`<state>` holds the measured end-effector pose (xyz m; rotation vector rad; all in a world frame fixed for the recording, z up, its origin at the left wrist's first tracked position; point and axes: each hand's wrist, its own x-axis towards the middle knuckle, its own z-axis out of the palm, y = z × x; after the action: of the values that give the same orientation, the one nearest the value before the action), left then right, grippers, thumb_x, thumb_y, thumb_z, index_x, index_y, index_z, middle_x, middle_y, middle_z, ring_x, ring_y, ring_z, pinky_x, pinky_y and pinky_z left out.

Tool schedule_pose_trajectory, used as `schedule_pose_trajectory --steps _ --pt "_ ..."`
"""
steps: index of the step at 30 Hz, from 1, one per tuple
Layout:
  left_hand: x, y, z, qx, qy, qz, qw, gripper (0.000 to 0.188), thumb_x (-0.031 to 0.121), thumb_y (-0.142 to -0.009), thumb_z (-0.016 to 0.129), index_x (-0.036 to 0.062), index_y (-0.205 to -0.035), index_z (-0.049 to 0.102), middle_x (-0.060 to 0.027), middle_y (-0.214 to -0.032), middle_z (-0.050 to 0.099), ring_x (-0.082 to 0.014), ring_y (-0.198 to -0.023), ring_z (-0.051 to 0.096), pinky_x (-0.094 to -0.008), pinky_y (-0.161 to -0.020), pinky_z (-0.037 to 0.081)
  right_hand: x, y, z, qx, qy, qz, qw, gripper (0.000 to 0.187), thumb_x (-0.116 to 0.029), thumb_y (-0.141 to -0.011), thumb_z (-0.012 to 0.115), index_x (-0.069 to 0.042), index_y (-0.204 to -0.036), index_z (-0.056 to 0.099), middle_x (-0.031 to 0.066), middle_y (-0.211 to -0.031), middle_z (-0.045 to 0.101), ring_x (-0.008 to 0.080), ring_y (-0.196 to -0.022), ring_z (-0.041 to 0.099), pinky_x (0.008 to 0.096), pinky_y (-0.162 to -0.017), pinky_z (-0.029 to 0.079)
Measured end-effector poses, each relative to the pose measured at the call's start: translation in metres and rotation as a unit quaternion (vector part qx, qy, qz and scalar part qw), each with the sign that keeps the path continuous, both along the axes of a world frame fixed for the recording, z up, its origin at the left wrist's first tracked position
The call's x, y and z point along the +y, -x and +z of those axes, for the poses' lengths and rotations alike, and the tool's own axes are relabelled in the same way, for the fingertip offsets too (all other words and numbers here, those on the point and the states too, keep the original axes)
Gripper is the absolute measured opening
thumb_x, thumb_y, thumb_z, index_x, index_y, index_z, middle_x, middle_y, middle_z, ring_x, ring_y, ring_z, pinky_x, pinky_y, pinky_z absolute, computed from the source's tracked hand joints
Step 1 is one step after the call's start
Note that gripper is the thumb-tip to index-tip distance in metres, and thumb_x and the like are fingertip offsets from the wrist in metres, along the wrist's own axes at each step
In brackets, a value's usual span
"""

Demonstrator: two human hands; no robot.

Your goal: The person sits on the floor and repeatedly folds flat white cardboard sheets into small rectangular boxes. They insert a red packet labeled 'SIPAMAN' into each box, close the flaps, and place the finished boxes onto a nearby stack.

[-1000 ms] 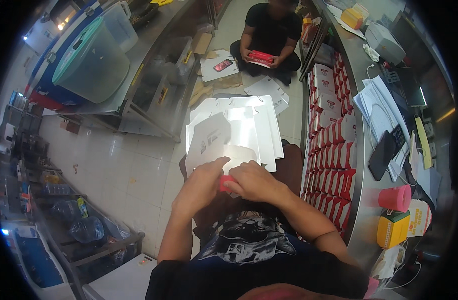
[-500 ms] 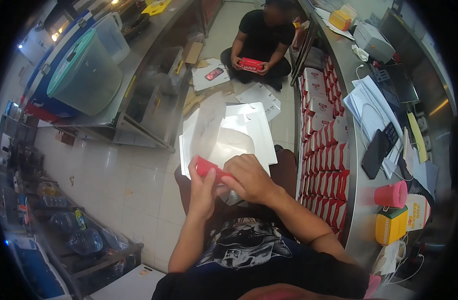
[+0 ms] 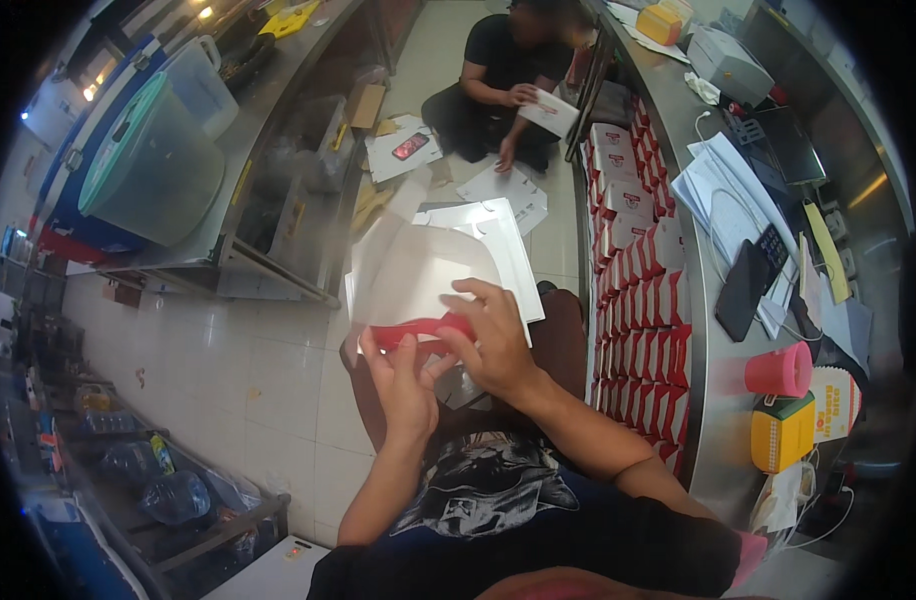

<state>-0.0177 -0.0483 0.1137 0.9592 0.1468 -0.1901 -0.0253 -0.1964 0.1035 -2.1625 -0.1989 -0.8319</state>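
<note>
While the left hand (image 3: pixel 406 388) pinches the red flap (image 3: pixel 403 333) at the stack (image 3: pixel 516 255)'s near edge, the right hand (image 3: pixel 498 348) touches its right end, fingers spread. Even pressure should keep folds straight.

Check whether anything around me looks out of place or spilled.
A dark rectangular phone with a reddish screen lies on white cardboard beside the black-clad seated co-worker, where it could be stepped on; a small brownish scrap sits loose on the pale, glossy tiled floor. I see no spill.
</note>
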Motion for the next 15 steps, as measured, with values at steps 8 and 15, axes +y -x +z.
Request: schedule_pose_trajectory --steps 8,15 --pt "-0.001 -0.007 -0.029 -0.058 -0.115 -0.058 0.99 0.061 0.012 -0.108 0.055 0.0187 -0.162 0.026 -0.0093 -0.142 0.05 -0.0208 -0.12 0.06 -0.0333 -0.075 0.058 0.005 0.012 -0.004 0.086 0.102 0.084 0.988 0.043 -0.023 -0.098 0.065 -0.009 -0.138 0.064 0.0196 -0.144 0.054 0.0391 -0.113 0.053 0.0494 -0.095 0.043" --pt "0.002 0.0 -0.029 0.014 -0.083 -0.063 0.994 0.06 0.019 -0.108 0.058 0.0201 -0.159 0.026 -0.0109 -0.146 0.047 -0.0269 -0.125 0.06 -0.0441 -0.079 0.064 -0.007 0.009 -0.011 0.066 0.106 0.07 0.99 0.046 -0.029 -0.096 0.069 -0.004 -0.134 0.065 0.0137 -0.134 0.062 0.0327 -0.12 0.055 0.0477 -0.097 0.043"
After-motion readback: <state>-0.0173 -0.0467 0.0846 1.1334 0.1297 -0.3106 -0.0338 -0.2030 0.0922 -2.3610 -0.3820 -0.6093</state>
